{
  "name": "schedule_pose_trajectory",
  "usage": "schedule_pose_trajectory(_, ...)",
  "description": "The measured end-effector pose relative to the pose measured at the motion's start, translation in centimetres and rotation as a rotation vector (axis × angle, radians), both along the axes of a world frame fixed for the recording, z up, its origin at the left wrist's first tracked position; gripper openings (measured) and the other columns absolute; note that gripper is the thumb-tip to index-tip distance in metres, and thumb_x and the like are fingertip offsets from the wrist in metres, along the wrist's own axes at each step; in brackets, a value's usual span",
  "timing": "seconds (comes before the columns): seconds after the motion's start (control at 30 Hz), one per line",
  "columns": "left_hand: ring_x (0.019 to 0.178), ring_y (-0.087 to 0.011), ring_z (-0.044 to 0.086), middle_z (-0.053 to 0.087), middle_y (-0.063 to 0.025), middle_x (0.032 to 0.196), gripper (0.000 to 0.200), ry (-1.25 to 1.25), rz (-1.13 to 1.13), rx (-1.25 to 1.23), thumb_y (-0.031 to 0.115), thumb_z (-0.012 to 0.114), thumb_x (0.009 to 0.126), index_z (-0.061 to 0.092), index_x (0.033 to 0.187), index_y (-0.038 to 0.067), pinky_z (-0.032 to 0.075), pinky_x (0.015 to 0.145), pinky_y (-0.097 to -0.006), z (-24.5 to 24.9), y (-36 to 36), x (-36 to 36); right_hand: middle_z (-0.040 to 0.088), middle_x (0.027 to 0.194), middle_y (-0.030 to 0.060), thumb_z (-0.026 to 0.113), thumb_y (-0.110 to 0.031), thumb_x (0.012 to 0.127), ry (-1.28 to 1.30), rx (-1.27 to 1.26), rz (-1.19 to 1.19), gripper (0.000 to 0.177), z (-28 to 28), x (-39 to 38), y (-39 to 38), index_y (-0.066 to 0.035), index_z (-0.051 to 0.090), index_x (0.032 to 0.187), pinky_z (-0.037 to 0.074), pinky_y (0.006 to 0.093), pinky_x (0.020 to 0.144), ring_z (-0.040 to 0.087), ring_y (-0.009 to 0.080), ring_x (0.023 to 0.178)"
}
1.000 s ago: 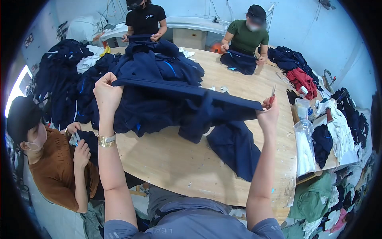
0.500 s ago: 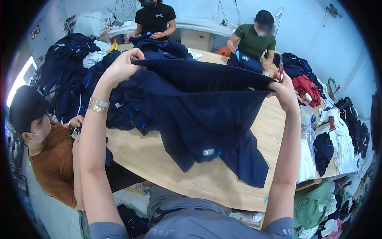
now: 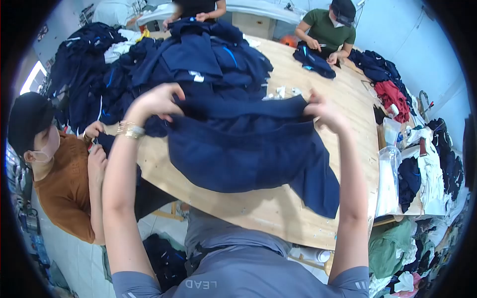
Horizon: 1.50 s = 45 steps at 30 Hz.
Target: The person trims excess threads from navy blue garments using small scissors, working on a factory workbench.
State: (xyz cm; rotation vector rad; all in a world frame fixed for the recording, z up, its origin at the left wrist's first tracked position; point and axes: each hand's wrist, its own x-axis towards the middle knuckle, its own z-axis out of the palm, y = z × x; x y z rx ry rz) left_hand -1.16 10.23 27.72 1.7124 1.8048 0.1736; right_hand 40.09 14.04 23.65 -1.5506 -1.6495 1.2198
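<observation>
A navy shirt (image 3: 248, 159) hangs open-hemmed over the table, its lower part billowing and a sleeve-like piece trailing at the right. My left hand (image 3: 158, 105), with bracelets at the wrist, is closed at the shirt's upper left edge. At the upper right edge, my right hand (image 3: 325, 113) is also closed on the cloth, though smeared by motion. Whether the thin red-handled tool seen earlier is still in my right hand cannot be made out.
The wooden table (image 3: 198, 191) carries a large heap of navy garments (image 3: 198, 59). A person in brown (image 3: 67, 188) sits close on the left; two people work across the table. Red cloth (image 3: 392, 99), plastic bags (image 3: 388, 179) and white garments (image 3: 430, 169) lie right.
Both my hands have come lower and closer together, and the shirt's hem has narrowed while its body swings and billows. The view has tilted down. The person in green now has both hands over cloth.
</observation>
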Motion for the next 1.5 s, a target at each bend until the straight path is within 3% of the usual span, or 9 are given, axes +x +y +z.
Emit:
schedule_pose_trajectory(0.1,0.089,-0.0293,0.066,0.064,-0.0171,0.093,0.050,0.593,-0.230,0.212,0.022,0.080,0.065,0.057,0.106,0.005,0.054,0.070,-0.0408,-12.3,-1.5,1.3,0.058,0.090,0.0158,0.069,-0.018,0.071,-0.415,-0.115,0.173,0.041,-9.7,-1.4,-1.5,0.002,0.048,0.099,0.052,0.0372,0.050,0.064,0.0283,0.080)
schedule_pose_trajectory(0.23,0.086,-0.0305,0.065,0.067,-0.0166,0.090,0.033,0.080,-0.020,0.323,0.024,0.076,0.072,0.060,0.095,0.005,0.051,0.073,-0.0411,-17.0,-5.2,7.3,0.055,0.086,0.0213,0.073,-0.021,0.074,-0.502,0.369,-0.109,0.037,-20.9,-1.5,-7.4,0.001,0.046,0.088,0.047,0.0428,0.074,0.058,0.0388,0.082)
schedule_pose_trajectory(0.33,0.053,-0.0160,0.059,0.060,-0.0066,0.059,0.020,-0.303,0.068,0.284,0.018,0.074,0.076,0.062,0.078,0.002,0.047,0.053,-0.0295,-19.8,-7.3,9.6,0.046,0.069,0.0131,0.068,-0.010,0.079,-0.245,0.460,-0.263,0.028,-21.0,-3.0,-10.3,-0.001,0.042,0.078,0.042,0.0355,0.054,0.050,0.0262,0.058)
schedule_pose_trajectory(0.53,0.046,-0.0044,0.051,0.051,0.0032,0.059,0.036,-1.048,0.527,-0.320,0.037,0.054,0.094,0.059,0.076,0.006,0.038,0.039,-0.0177,-24.9,-11.3,12.9,0.039,0.068,0.0061,0.063,0.001,0.079,0.161,0.226,0.064,0.021,-21.6,-7.6,-10.5,0.000,0.043,0.077,0.036,0.0271,0.052,0.041,0.0142,0.057)
schedule_pose_trajectory(0.77,0.060,-0.0125,0.063,0.063,-0.0070,0.077,0.064,-1.238,0.783,-0.624,0.060,0.049,0.088,0.060,0.097,-0.002,0.048,0.048,-0.0203,-25.5,-12.6,15.2,0.047,0.079,0.0198,0.050,0.010,0.073,0.045,0.284,0.311,0.017,-23.1,-10.3,-10.7,0.002,0.047,0.087,0.042,0.0384,0.063,0.050,0.0408,0.071)
schedule_pose_trajectory(0.93,0.091,-0.0194,0.065,0.064,-0.0089,0.103,0.023,-1.475,0.742,-0.264,0.026,0.048,0.097,0.055,0.110,0.008,0.054,0.062,-0.0248,-26.9,-12.4,16.9,0.054,0.090,0.0170,0.051,0.017,0.065,0.039,0.463,0.217,0.026,-20.8,-10.2,-15.4,0.002,0.051,0.087,0.047,0.0388,0.063,0.057,0.0391,0.077)
schedule_pose_trajectory(1.1,0.092,-0.0189,0.065,0.064,-0.0083,0.101,0.022,-1.616,0.870,-0.294,0.028,0.051,0.095,0.058,0.103,0.008,0.054,0.068,-0.0291,-27.4,-12.2,16.1,0.056,0.086,0.0072,0.050,0.005,0.090,0.198,0.381,-0.094,0.007,-22.3,-10.1,-16.4,0.001,0.055,0.090,0.044,0.0222,0.050,0.058,0.0100,0.058)
schedule_pose_trajectory(1.3,0.087,-0.0207,0.066,0.066,-0.0083,0.096,0.043,-1.634,0.911,-0.600,0.046,0.056,0.090,0.061,0.101,0.005,0.053,0.066,-0.0283,-27.6,-11.8,17.1,0.060,0.107,0.0158,0.053,0.006,0.083,-0.053,0.435,0.226,0.014,-22.7,-8.8,-7.3,0.004,0.055,0.096,0.050,0.0320,0.058,0.064,0.0264,0.066)
schedule_pose_trajectory(1.5,0.086,-0.0269,0.067,0.063,-0.0165,0.096,0.068,-1.597,0.946,-0.653,0.059,0.060,0.082,0.055,0.103,-0.005,0.056,0.063,-0.0281,-28.2,-10.9,17.0,0.055,0.095,0.0187,0.054,0.009,0.071,-0.323,0.405,0.309,0.018,-20.8,-7.8,-8.8,0.002,0.052,0.088,0.048,0.0452,0.069,0.058,0.0411,0.084)
